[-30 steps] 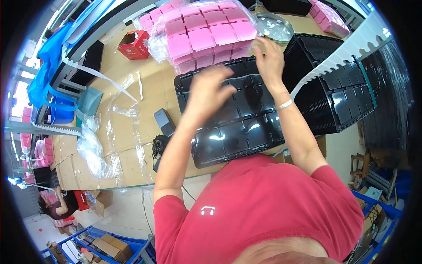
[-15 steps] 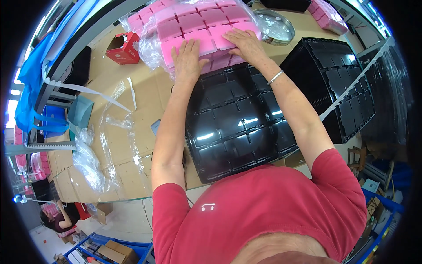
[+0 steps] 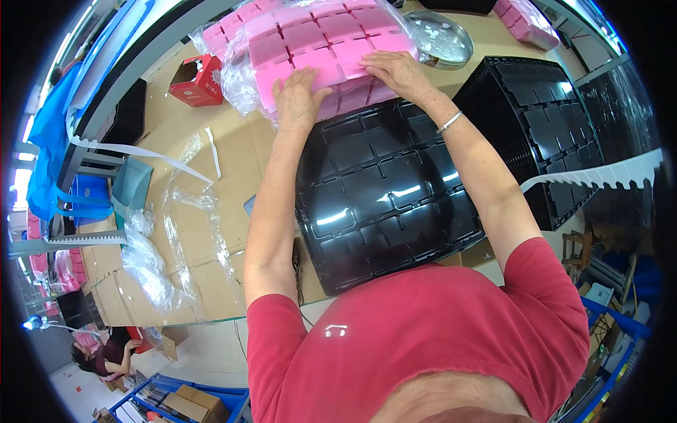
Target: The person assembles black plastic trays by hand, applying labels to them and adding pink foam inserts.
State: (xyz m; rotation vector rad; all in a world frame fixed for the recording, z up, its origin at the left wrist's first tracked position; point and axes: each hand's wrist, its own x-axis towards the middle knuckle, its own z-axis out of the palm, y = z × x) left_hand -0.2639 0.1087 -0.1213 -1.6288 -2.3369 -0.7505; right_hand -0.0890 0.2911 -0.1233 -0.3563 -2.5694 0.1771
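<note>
A stack of pink foam sheets (image 3: 310, 42) with cross-shaped slots lies at the far middle, partly wrapped in clear plastic. My left hand (image 3: 297, 102) rests on its near left edge, fingers spread and thumb held apart. Farther right, my right hand (image 3: 403, 74) has its fingers together over the near edge of the top sheet; the thumb is mostly hidden and the hand looks closed on that edge. Below my hands, between my forearms, sits a glossy black plastic tray (image 3: 367, 169) with moulded ridges, its near side close to my body.
More black trays (image 3: 543, 106) are stacked at the right. A round metal tin (image 3: 448, 42) with small pale pieces stands behind them. At the left are a red box (image 3: 197, 81), crumpled plastic film (image 3: 148, 275) and a grey-green dustpan (image 3: 132, 183). Another person (image 3: 106, 356) is far off, lower left.
My right hand's fingers have drawn together and curled at the sheet's edge. My left hand has slid slightly toward me on the foam. The white strap at the right has swung lower.
</note>
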